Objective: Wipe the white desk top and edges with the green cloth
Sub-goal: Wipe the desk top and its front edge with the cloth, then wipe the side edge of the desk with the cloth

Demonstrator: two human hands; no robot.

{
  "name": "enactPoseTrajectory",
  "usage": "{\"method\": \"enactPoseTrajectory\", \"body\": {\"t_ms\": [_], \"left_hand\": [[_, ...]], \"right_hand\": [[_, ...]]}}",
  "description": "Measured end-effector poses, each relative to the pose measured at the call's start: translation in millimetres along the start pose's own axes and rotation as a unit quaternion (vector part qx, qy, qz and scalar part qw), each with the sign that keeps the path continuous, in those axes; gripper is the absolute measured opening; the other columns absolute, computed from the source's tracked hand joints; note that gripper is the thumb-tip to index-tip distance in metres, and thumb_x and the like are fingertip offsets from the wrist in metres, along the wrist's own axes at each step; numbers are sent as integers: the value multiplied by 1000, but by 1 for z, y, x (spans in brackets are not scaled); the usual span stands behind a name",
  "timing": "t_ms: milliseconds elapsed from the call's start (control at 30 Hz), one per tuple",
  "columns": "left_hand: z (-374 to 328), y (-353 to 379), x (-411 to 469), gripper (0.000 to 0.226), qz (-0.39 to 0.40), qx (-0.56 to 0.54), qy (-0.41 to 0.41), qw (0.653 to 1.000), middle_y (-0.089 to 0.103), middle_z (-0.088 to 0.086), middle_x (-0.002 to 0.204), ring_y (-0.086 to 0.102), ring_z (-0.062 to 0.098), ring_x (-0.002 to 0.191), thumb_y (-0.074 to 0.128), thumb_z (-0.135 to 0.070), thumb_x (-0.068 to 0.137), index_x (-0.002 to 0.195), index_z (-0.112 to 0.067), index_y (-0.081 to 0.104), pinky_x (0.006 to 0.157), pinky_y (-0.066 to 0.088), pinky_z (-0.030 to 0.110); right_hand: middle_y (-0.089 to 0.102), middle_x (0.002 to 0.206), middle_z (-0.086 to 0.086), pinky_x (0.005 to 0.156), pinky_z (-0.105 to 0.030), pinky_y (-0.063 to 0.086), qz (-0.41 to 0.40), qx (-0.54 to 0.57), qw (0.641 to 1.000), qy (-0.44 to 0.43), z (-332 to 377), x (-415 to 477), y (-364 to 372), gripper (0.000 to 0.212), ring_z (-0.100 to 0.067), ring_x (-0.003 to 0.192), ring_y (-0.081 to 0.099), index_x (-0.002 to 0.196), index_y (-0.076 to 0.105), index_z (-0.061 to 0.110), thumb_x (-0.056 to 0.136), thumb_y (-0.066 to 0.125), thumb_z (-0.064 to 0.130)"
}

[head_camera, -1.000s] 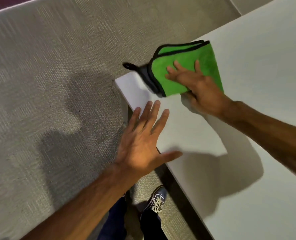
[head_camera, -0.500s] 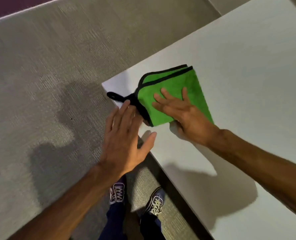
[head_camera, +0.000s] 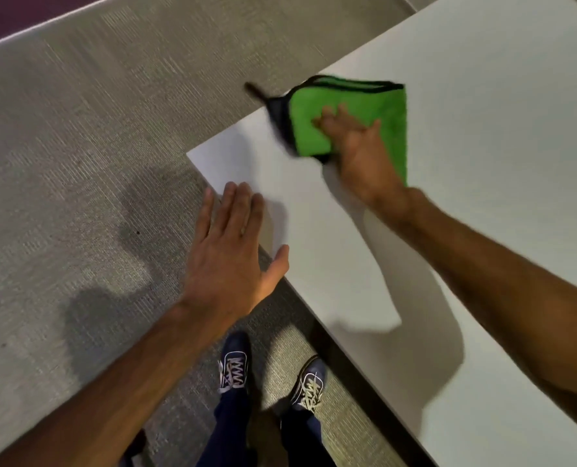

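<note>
The white desk fills the right side, its corner pointing left. A folded green cloth with black trim lies near the desk's far-left edge, a black loop sticking out past the edge. My right hand presses flat on the cloth, fingers spread over it. My left hand is open, fingers apart, at the near edge by the corner, fingertips over the desk top and palm over the floor. It holds nothing.
Grey carpet surrounds the desk on the left and far side. My two dark sneakers stand on the carpet just below the desk's near edge. A white baseboard line runs at the top left.
My right hand has slid the cloth away from the desk corner, further along the far-left edge. My left hand has dropped back from beside the cloth to the near edge.
</note>
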State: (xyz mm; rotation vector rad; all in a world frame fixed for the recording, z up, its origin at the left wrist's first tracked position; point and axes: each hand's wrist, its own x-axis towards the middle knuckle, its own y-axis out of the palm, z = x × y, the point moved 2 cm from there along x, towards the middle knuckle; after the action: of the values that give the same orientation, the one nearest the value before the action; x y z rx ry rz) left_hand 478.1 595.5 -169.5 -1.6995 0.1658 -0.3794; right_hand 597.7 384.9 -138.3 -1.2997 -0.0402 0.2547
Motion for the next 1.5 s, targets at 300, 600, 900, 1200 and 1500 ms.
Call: {"method": "enactPoseTrajectory", "body": {"t_ms": [300, 600, 900, 1200, 1500], "left_hand": [[8, 3, -2, 80, 21, -37, 16, 999, 33, 20, 160, 23, 30, 153, 30, -62, 99, 151, -2, 38, 124, 16, 56], [3, -22, -3, 46, -116, -308, -121, 936, 45, 21, 150, 38, 32, 143, 41, -25, 106, 144, 0, 46, 117, 29, 58], [-46, -31, 29, 64, -89, -129, 81, 984, 46, 23, 151, 35, 38, 146, 62, -44, 91, 136, 2, 56, 120, 21, 62], [-74, -19, 59, 41, 57, -60, 50, 995, 60, 12, 132, 52, 33, 128, 54, -46, 97, 122, -13, 58, 89, 41, 43], [9, -68, -7, 37, -181, -390, -352, 832, 66, 0, 99, 64, 19, 91, 57, -46, 97, 111, -13, 65, 76, 48, 28]], "right_hand": [[38, 163, -10, 122, -73, 13, 41, 24, 997, -67, -34, -46, -22, 71, -30, 157, 25, 150, 49, 12, 85, 59, -14], [34, 165, -13, 123, -72, 0, 82, 68, 982, -157, 46, -79, 14, 71, -31, 158, 21, 152, 45, 8, 85, 60, -10], [63, 144, -4, 121, -43, 41, -102, 289, 952, 4, -34, -62, -37, 41, -12, 138, 55, 134, 67, 13, 104, 52, 38], [71, 115, -18, 100, -39, 47, -144, 164, 976, 15, -73, -66, -2, 30, -27, 111, 64, 119, 63, -4, 109, 42, 16], [55, 150, -12, 125, -43, 33, -65, 138, 984, -96, -9, -54, -7, 40, -27, 148, 45, 140, 58, -1, 111, 40, 19]]}}
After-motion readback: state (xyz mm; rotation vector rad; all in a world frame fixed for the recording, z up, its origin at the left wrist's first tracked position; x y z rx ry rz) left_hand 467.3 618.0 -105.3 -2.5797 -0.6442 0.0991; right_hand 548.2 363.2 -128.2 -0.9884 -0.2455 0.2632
